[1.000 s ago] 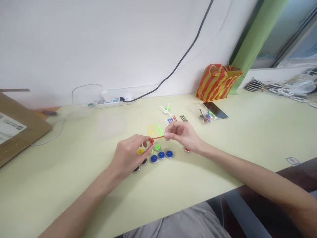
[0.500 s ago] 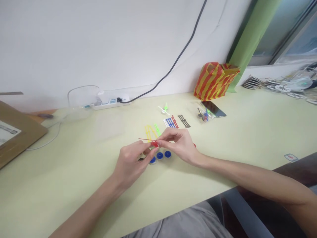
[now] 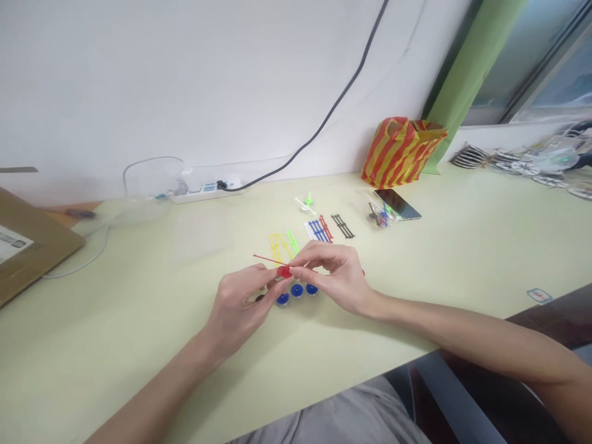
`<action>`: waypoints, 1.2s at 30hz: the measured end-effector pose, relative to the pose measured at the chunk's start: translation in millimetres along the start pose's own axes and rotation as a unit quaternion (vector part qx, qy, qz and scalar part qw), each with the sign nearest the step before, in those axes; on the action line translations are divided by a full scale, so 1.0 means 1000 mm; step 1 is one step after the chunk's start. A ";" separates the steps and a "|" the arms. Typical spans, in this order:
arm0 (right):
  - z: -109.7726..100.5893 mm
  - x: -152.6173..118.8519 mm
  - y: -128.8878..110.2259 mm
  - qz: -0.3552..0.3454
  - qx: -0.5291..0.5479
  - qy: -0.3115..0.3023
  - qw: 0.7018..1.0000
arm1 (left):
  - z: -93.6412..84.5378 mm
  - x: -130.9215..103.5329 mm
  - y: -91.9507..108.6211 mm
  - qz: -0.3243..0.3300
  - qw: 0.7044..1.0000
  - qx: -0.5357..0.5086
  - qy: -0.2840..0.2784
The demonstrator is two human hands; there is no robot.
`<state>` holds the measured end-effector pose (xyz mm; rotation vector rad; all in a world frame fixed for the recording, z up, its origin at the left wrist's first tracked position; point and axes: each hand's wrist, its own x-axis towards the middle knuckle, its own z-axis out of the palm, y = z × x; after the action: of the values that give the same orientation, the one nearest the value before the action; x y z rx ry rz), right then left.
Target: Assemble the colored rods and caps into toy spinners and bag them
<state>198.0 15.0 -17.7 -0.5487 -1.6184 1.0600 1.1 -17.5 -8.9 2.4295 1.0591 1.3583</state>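
White wall [image 3: 139, 80] rises beyond the hands, behind a pale yellow-green counter [image 3: 139, 351] that spreads below and around them. Far to the left of the hands stands a cardboard box [image 3: 46, 262]; beyond them and to the right, against the wall, sits a red-and-yellow striped bag [image 3: 400, 154]. A white power strip [image 3: 203, 191] lies beyond the left hand [image 3: 245, 302], and a dark tablet [image 3: 398, 203] lies beyond the right hand [image 3: 330, 271], with a clear pouch [image 3: 379, 216] of small parts touching it.

The two hands meet at the fingertips above the counter, both pinching. Just past them lie flat slotted strips: yellow strips [image 3: 275, 248], blue strips [image 3: 318, 230] and black strips [image 3: 343, 226]. Nearer, partly under the fingers, three blue discs [image 3: 296, 290] sit in a row.

Between the hands, a thin red rod [image 3: 266, 258] runs leftward from the right fingertips, over the left fingers. The left thumb and forefinger grip a small red round piece [image 3: 283, 271]; whether the rod joins it cannot be told.
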 end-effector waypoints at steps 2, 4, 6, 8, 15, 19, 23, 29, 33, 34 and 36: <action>-0.001 -0.002 0.000 -0.024 -0.013 -0.009 1.000 | 0.001 0.000 0.001 0.014 1.000 -0.011 0.006; -0.002 -0.005 0.000 -0.060 -0.037 -0.016 0.997 | 0.002 -0.002 0.003 0.021 1.000 -0.011 0.019; -0.003 -0.008 -0.002 -0.096 -0.062 -0.031 0.993 | 0.001 -0.002 0.005 0.015 1.000 -0.001 0.021; -0.004 -0.010 -0.005 -0.127 -0.080 -0.045 0.988 | 0.000 -0.002 0.006 0.009 1.000 0.005 0.014; -0.017 0.006 -0.008 -0.049 -0.064 -0.098 0.992 | -0.009 0.006 0.004 -0.059 0.997 0.031 -0.031; -0.014 0.006 0.006 0.044 -0.029 -0.131 0.990 | -0.006 0.004 -0.006 0.034 0.995 0.072 -0.061; -0.011 0.005 0.002 0.026 -0.069 -0.138 0.988 | -0.006 0.000 -0.015 0.072 0.990 0.105 -0.062; -0.066 0.054 0.006 -0.044 -0.169 0.105 0.979 | -0.013 -0.001 -0.016 -0.005 0.992 0.127 -0.011; -0.121 0.107 0.043 0.079 -0.311 0.111 0.940 | -0.012 -0.001 -0.017 -0.029 0.992 0.118 -0.033; -0.130 0.118 0.053 0.130 -0.359 0.088 0.920 | -0.012 -0.001 -0.018 -0.034 0.992 0.117 -0.040; -0.142 0.134 0.070 0.175 -0.397 0.069 0.898 | -0.012 -0.001 -0.018 -0.041 0.991 0.120 -0.051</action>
<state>276.4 206.9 -3.4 -1.4682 -1.8322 0.5355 -17.9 -7.2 -11.1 2.5561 1.3475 1.1268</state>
